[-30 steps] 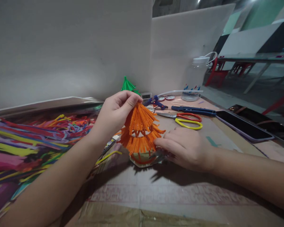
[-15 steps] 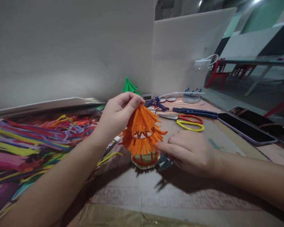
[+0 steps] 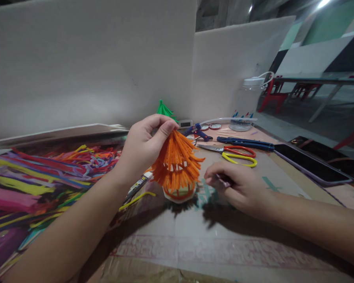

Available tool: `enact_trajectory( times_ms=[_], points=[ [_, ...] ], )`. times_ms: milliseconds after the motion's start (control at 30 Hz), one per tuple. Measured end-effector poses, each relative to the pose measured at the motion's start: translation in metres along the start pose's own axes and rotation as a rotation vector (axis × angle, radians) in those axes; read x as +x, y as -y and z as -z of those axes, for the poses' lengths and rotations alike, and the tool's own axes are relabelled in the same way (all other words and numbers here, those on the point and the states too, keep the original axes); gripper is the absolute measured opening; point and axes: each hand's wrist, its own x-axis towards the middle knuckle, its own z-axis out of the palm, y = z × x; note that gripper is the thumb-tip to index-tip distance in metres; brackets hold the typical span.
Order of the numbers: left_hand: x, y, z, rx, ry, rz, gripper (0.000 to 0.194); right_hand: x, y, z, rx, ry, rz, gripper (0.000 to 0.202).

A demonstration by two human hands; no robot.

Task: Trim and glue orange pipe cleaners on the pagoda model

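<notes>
Left hand (image 3: 149, 145): thumb and fingers pinched together on tip of orange pipe-cleaner tree (image 3: 179, 151). Tree is in middle of work table (image 3: 194, 243), near upright; whether base touches table, cannot tell. Right hand (image 3: 238, 186): fingers half curled, just beside tree, apart from it; what it holds inside, cannot tell clearly. Behind right hand: scissors (image 3: 239, 158) with red and yellow handles. Left side: many loose pipe cleaners (image 3: 44, 169). Behind left hand: green pipe-cleaner tree (image 3: 164, 110).

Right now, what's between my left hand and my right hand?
In the head view, the orange fringed craft: the left hand pinches its top, the right hand is apart from it.
</notes>
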Motion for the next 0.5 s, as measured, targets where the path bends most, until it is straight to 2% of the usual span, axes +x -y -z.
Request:
enact_trajectory(
  times_ms=[67, 133, 300, 500],
  points=[
    [0.001, 0.002, 0.002, 0.098, -0.026, -0.052, 0.024, 0.001, -0.004, 0.0, 0.059, -0.065, -0.119, 0.005],
    [0.002, 0.004, 0.003, 0.16, -0.032, -0.087, 0.024, 0.002, -0.008, -0.002, 0.1, -0.1, -0.166, 0.016],
    [0.003, 0.006, 0.004, 0.16, 0.006, -0.076, 0.026, -0.002, -0.02, -0.011, 0.106, -0.116, -0.201, 0.032],
    [0.004, 0.004, 0.005, 0.17, 0.043, -0.064, 0.026, -0.005, -0.026, -0.017, 0.032, -0.038, -0.185, 0.033]
  ],
)
